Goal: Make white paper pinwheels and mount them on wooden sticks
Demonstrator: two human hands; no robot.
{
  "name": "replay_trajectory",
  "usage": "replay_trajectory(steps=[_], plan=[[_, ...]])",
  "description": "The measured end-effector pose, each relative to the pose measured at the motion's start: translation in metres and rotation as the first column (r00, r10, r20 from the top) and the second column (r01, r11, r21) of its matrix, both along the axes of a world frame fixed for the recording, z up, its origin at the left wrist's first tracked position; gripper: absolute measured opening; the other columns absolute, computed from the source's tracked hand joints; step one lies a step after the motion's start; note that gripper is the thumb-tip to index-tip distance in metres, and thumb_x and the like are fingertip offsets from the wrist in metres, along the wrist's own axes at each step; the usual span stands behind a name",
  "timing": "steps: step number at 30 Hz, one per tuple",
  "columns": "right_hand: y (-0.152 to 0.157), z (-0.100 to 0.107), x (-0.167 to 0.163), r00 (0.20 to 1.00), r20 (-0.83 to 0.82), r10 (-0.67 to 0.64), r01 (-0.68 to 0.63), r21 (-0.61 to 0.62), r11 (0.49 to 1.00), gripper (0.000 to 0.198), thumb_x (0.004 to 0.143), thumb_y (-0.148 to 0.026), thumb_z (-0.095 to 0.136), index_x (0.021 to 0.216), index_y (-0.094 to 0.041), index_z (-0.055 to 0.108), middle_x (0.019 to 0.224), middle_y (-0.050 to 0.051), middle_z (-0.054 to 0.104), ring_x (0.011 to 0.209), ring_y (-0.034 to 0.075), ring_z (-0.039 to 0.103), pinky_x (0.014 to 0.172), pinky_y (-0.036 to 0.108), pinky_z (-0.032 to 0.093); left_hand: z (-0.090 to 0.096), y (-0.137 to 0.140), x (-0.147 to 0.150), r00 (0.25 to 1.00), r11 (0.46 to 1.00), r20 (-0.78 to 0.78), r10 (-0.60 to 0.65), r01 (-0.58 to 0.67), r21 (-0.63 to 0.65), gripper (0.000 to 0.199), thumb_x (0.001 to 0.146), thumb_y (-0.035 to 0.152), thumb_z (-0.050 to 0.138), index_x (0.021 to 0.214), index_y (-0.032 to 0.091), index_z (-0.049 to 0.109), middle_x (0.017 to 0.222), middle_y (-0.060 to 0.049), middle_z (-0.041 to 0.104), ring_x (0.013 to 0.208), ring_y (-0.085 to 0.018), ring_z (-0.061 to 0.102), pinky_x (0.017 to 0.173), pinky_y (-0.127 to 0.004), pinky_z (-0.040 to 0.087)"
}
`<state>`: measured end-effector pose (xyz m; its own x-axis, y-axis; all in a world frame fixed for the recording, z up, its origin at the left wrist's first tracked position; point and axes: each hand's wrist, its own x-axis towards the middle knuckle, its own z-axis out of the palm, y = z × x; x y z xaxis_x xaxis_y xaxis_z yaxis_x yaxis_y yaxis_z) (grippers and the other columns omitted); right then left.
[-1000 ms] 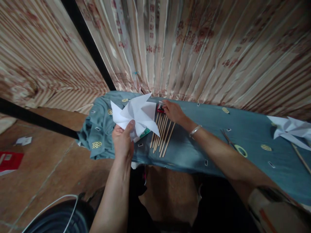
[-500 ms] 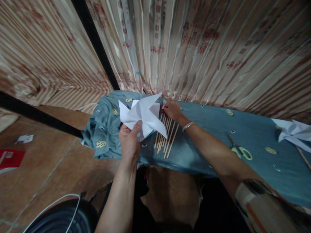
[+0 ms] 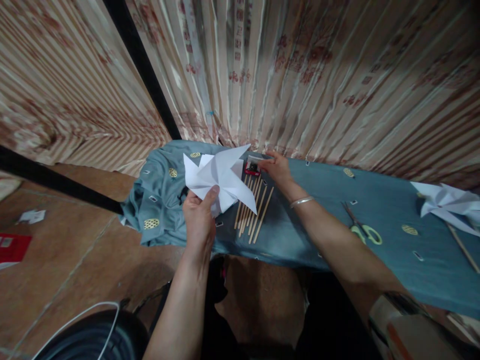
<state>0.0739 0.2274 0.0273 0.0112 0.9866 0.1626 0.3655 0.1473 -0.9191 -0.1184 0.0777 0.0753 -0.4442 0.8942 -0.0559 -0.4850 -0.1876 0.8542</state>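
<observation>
Nearest, well to the left of the red box (image 3: 252, 172) and below table height, sits a black ridged round object (image 3: 93, 337) with one white loop over it. The left hand (image 3: 198, 215), nearer than the red box and to its left, pinches one white paper pinwheel (image 3: 221, 175), thumb on top and fingers curled beneath; the pinwheel spreads from the thumb toward the box's left side. On the near side of the box, wooden sticks (image 3: 258, 212) lie in a loose fan on the blue-grey cloth of the table (image 3: 288, 230), at least six, some overlapping. Well to the right of the box lies one pair of scissors (image 3: 363, 227) with green handles; farther right is a second white pinwheel (image 3: 444, 202), a single stick (image 3: 463, 247) running from it. The box stands open, holding something small and dark, too small to make out. Just right of it is the right hand (image 3: 276, 169), fingertips at its pale flap; I cannot tell whether they grip it. Behind the box hangs a striped curtain (image 3: 262, 75).
</observation>
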Motion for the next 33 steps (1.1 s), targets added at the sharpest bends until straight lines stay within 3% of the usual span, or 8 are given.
replay_trajectory(steps=[4, 6, 11, 15, 20, 25, 29, 33], plan=[[-0.057, -0.005, 0.041, 0.994, -0.106, -0.018, 0.007, -0.102, 0.995, 0.043, 0.074, -0.040, 0.071, 0.111, -0.019, 0.064, 0.080, 0.003, 0.076, 0.071, 0.018, 0.073, 0.066, 0.031, 0.058, -0.003, 0.001, 0.008, 1.000, 1.000, -0.015, -0.014, 0.013, -0.011, 0.048, 0.053, 0.029, 0.090, 0.095, 0.014, 0.072, 0.093, -0.009, 0.078, 0.088, -0.022, 0.074, 0.086, -0.033, 0.057], [-0.095, -0.009, 0.072, 0.985, -0.157, 0.072, -0.103, -0.205, 0.973, 0.047, 0.065, -0.039, 0.077, 0.106, -0.020, 0.067, 0.077, 0.002, 0.076, 0.068, 0.018, 0.071, 0.064, 0.030, 0.056, -0.004, 0.001, 0.015, 0.999, 0.999, -0.012, -0.039, 0.039, -0.008, 0.049, 0.053, 0.028, 0.090, 0.096, 0.014, 0.072, 0.093, -0.009, 0.078, 0.090, -0.023, 0.074, 0.087, -0.033, 0.056], [-0.166, -0.012, 0.135, 0.968, 0.166, 0.190, -0.117, -0.375, 0.920, 0.029, 0.065, -0.025, 0.075, 0.093, -0.020, 0.074, 0.073, 0.001, 0.075, 0.068, 0.019, 0.071, 0.067, 0.031, 0.055, -0.009, -0.004, 0.045, 0.985, 0.985, -0.026, -0.171, 0.170, -0.022, 0.042, 0.055, 0.026, 0.087, 0.092, 0.014, 0.071, 0.090, -0.007, 0.078, 0.088, -0.022, 0.073, 0.087, -0.033, 0.056], [-0.181, -0.009, 0.146, 0.915, 0.393, 0.090, 0.004, -0.231, 0.973, 0.029, 0.072, -0.022, 0.070, 0.101, -0.022, 0.073, 0.077, 0.001, 0.076, 0.072, 0.021, 0.072, 0.073, 0.035, 0.056, -0.012, -0.007, 0.073, 0.963, 0.963, -0.029, -0.267, 0.266, -0.038, 0.036, 0.055, 0.025, 0.086, 0.086, 0.015, 0.070, 0.086, -0.005, 0.078, 0.081, -0.020, 0.072, 0.081, -0.032, 0.056], [-0.196, -0.008, 0.146, 0.885, 0.458, -0.087, 0.105, -0.014, 0.994, 0.020, 0.085, -0.030, 0.061, 0.098, -0.025, 0.075, 0.083, 0.003, 0.078, 0.076, 0.023, 0.073, 0.072, 0.036, 0.056, -0.013, -0.003, 0.094, 0.955, 0.957, -0.068, -0.290, 0.288, -0.043, 0.033, 0.058, 0.025, 0.084, 0.085, 0.016, 0.068, 0.084, -0.004, 0.077, 0.077, -0.019, 0.071, 0.075, -0.031, 0.055], [-0.215, -0.009, 0.141, 0.873, 0.488, -0.011, -0.017, 0.054, 0.998, 0.018, 0.089, -0.027, 0.060, 0.096, -0.024, 0.076, 0.094, 0.006, 0.078, 0.086, 0.024, 0.073, 0.083, 0.038, 0.056, -0.013, 0.002, 0.106, 0.950, 0.954, -0.090, -0.300, 0.297, -0.043, 0.036, 0.058, 0.026, 0.083, 0.089, 0.017, 0.068, 0.087, -0.005, 0.076, 0.081, -0.021, 0.071, 0.076, -0.033, 0.055], [-0.214, -0.010, 0.133, 0.838, 0.544, -0.043, -0.026, 0.118, 0.993, 0.018, 0.090, -0.028, 0.060, 0.099, -0.022, 0.075, 0.095, 0.007, 0.078, 0.092, 0.025, 0.071, 0.088, 0.040, 0.055, -0.015, 0.002, 0.116, 0.942, 0.948, -0.104, -0.319, 0.314, -0.057, 0.033, 0.060, 0.026, 0.082, 0.088, 0.016, 0.068, 0.090, -0.005, 0.076, 0.084, -0.021, 0.071, 0.079, -0.032, 0.054], [-0.208, -0.011, 0.128, 0.740, 0.672, -0.022, -0.072, 0.113, 0.991, 0.020, 0.094, -0.027, 0.057, 0.099, -0.020, 0.074, 0.097, 0.009, 0.078, 0.092, 0.026, 0.068, 0.088, 0.039, 0.053, -0.017, 0.003, 0.123, 0.938, 0.943, -0.093, -0.334, 0.333, -0.028, 0.034, 0.060, 0.025, 0.082, 0.089, 0.016, 0.068, 0.089, -0.004, 0.076, 0.082, -0.020, 0.071, 0.078, -0.031, 0.054]])
